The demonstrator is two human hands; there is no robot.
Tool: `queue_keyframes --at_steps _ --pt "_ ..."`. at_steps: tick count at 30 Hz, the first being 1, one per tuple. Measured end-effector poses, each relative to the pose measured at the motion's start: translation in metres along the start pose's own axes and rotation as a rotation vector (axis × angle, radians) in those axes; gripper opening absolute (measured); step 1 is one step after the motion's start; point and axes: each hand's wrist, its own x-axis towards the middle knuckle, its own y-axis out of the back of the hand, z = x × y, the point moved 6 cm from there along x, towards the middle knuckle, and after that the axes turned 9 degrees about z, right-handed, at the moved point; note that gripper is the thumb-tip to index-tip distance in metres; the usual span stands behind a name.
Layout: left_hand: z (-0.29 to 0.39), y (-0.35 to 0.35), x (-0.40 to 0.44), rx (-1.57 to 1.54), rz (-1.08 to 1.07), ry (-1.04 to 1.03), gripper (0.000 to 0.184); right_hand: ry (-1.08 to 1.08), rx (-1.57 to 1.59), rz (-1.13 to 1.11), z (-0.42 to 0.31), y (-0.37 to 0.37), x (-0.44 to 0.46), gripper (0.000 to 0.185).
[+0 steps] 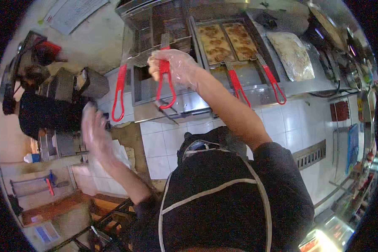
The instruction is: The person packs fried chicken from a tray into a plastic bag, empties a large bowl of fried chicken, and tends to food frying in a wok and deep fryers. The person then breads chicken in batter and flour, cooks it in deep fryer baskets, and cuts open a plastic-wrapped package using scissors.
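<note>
Red handle in right hand; steel fryer, white-tiled floor

Red looped handles crowd the space in front of the fryer. Our right hand is closed round one red handle, and our right forearm slants across the fryer's front, blocking a straight reach from our body. Further left, a second handle stands between our two hands, with a passable gap on either side. Beyond the forearm, a third handle and a fourth leave a slim lane between them. Past our left hand, a bulky dark object obstructs. Between fryer and body, we have room above the tiled floor.
</note>
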Motion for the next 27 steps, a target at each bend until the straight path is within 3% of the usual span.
queue_keyframes --at_steps 1,2,3,4,7,9,11,13,14,17,21,23,24,27 --pt "-0.011 -0.012 0.002 -0.147 -0.221 -0.136 0.048 0.046 -0.078 -0.13 0.008 -0.009 0.01 0.026" --pt "-0.054 -0.016 0.034 -0.193 -0.16 0.299 0.046 0.077 -0.225 0.149 0.007 -0.015 0.002 0.025" --pt "-0.037 -0.046 0.021 -0.293 -0.265 0.456 0.042 0.076 -0.239 0.123 0.01 -0.019 0.002 0.025" --pt "-0.063 -0.069 0.036 -0.458 -0.576 0.734 0.04 0.062 -0.116 0.102 0.011 -0.016 0.002 0.024" --pt "-0.061 -0.095 0.05 -0.467 -0.562 0.771 0.033 0.096 -0.008 0.152 0.012 -0.022 0.004 0.023" --pt "-0.082 -0.101 0.059 -0.483 -0.727 0.831 0.027 -0.025 0.058 0.102 0.018 -0.013 0.015 0.019" --pt "-0.083 -0.104 0.062 -0.465 -0.69 0.791 0.024 0.013 0.048 0.146 0.021 -0.01 0.019 0.02" --pt "-0.083 -0.111 0.062 -0.601 -0.798 0.833 0.023 0.06 -0.063 0.136 0.018 -0.013 0.018 0.019" --pt "-0.084 -0.11 0.061 -0.508 -0.686 0.842 0.038 0.065 -0.062 0.18 0.019 -0.012 0.017 0.019" --pt "-0.082 -0.11 0.065 -0.449 -0.672 0.79 0.036 0.046 0.0 0.105 0.021 -0.016 0.014 0.019" --pt "-0.113 -0.114 0.076 -0.701 -0.769 0.79 0.024 0.195 -0.276 0.315 0.015 -0.028 -0.003 0.021" --pt "-0.106 -0.113 0.067 -0.816 -0.772 0.901 0.023 0.185 -0.35 0.276 0.01 -0.03 -0.006 0.024" --pt "-0.105 -0.109 0.067 -0.729 -0.7 0.806 0.023 0.161 -0.337 0.244 0.011 -0.032 -0.009 0.026" --pt "-0.107 -0.11 0.07 -0.714 -0.737 0.849 0.026 0.075 -0.312 0.234 0.019 -0.042 -0.028 0.027"
